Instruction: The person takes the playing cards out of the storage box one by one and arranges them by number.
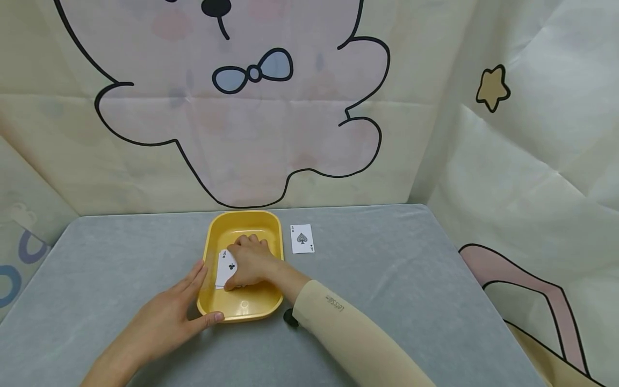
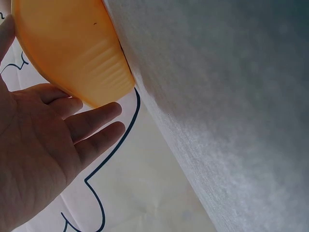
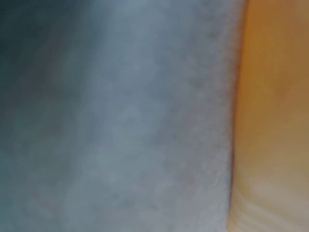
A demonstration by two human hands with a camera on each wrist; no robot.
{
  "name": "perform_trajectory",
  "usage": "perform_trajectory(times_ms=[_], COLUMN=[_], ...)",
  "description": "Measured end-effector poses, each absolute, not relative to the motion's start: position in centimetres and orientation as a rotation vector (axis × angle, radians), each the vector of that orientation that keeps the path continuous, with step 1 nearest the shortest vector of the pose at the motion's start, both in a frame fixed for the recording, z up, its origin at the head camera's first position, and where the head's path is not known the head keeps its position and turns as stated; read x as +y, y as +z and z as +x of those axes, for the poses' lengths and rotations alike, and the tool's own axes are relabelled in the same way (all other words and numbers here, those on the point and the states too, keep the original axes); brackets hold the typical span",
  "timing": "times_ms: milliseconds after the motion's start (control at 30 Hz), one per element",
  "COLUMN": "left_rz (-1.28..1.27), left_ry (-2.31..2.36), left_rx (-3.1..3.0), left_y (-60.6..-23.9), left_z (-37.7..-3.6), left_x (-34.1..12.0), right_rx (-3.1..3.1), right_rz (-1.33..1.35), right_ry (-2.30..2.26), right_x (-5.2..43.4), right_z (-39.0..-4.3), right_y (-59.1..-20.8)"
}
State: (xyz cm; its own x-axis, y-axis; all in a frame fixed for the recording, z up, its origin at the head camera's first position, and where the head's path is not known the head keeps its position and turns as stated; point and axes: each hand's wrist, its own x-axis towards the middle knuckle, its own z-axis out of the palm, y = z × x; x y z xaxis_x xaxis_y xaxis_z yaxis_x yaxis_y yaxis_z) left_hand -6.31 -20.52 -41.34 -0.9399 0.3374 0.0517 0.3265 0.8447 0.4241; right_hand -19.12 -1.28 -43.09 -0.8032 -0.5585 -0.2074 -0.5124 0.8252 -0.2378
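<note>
A yellow tray (image 1: pixel 261 309) stands on the grey tablecloth, with playing cards (image 1: pixel 225 269) lying in its left half. The topmost is an ace of clubs, and white edges of others show beneath it. My right hand (image 1: pixel 251 260) reaches into the tray and grips the cards, thumb at their near edge; the curled fingers hide their right side. Against the tray's left side rests my left hand (image 1: pixel 179 312), its fingers fairly straight along the wall and the thumb at the near corner. In the left wrist view, the left hand (image 2: pixel 48 140) touches the tray's underside (image 2: pixel 72 48).
An ace of spades (image 1: pixel 302 238) lies face up on the cloth, right of the tray. A small black object (image 1: pixel 290 318) shows beside the right sleeve (image 1: pixel 358 333). Behind the table (image 1: pixel 387 279) hangs a printed curtain (image 1: pixel 314 134). The right wrist view holds only cloth and tray wall (image 3: pixel 275 116).
</note>
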Motion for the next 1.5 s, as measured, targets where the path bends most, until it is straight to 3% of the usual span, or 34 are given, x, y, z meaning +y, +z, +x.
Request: perform_trajectory(times_ms=[767, 1500], left_rz=[0.554, 0.549], left_ry=[0.688, 0.682], left_rx=[3.005, 2.984], left_y=[-41.4, -41.2], left_z=[-6.3, -6.3], left_x=[-20.6, -20.7], right_rx=[2.767, 2.710], right_rz=[-0.885, -0.998], right_ry=[-0.258, -0.396], right_x=[-1.1, 0.4], right_z=[-19.2, -19.7], right_y=[-43.1, -40.4])
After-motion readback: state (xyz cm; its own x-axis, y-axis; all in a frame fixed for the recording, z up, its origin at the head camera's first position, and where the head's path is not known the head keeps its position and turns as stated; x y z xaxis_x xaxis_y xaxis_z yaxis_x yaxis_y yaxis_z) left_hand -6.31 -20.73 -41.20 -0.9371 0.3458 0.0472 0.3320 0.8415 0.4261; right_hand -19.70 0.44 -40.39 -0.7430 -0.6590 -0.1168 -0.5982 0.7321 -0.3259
